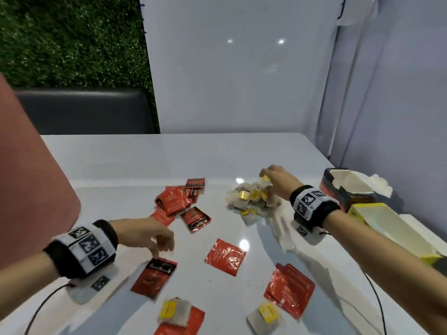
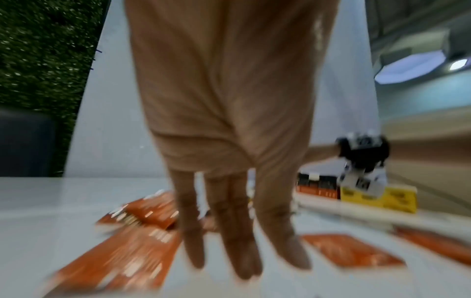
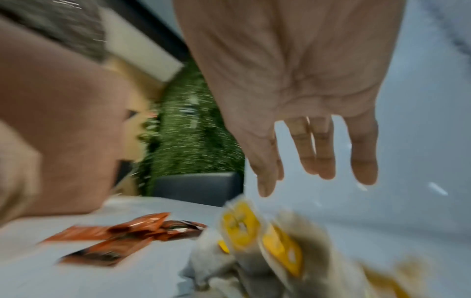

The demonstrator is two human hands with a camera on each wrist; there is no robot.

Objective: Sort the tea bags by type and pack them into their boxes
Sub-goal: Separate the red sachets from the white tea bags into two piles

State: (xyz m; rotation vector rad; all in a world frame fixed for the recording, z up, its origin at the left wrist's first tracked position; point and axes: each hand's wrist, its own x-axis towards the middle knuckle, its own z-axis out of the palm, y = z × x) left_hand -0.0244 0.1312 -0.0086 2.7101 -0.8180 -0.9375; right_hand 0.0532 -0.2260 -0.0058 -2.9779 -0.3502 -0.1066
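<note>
Two hands: both reach out over the white table (image 1: 125, 165), each wearing a wrist band with black-and-white markers.
Left hand (image 1: 154, 235): fingers (image 2: 244, 238) hang straight down and relaxed, holding nothing; the tips are just above the far edge of a dark red sachet (image 1: 154, 278) lying near left. Whether they touch it cannot be told.
Right hand (image 1: 278, 180): over the far side of the pile of paper tea bags (image 1: 251, 201); in the wrist view the fingers (image 3: 364, 153) are straight and spread with the palm bare, just above the yellow tags. Contact with the pile cannot be told.
Red sachets far left: a cluster of foil sachets (image 1: 179, 199) overlaps between the two hands, left of the paper pile.
Red sachets near: one single sachet (image 1: 226, 257) at centre, a stack (image 1: 290, 288) near right, well apart from both hands.
Loose paper bags: one with a yellow tag (image 1: 174, 310) at the near edge on top of a red sachet, another (image 1: 266, 315) just near of the stack.
Dark box (image 1: 343, 187): far right, flaps open, white inside; no contents visible.
Yellow box (image 1: 387, 226): just near of the dark box, open, pale interior, partly hidden by the right forearm.
Look: the sachets are glossy and crinkled; the paper bags are pale grey and soft.
</note>
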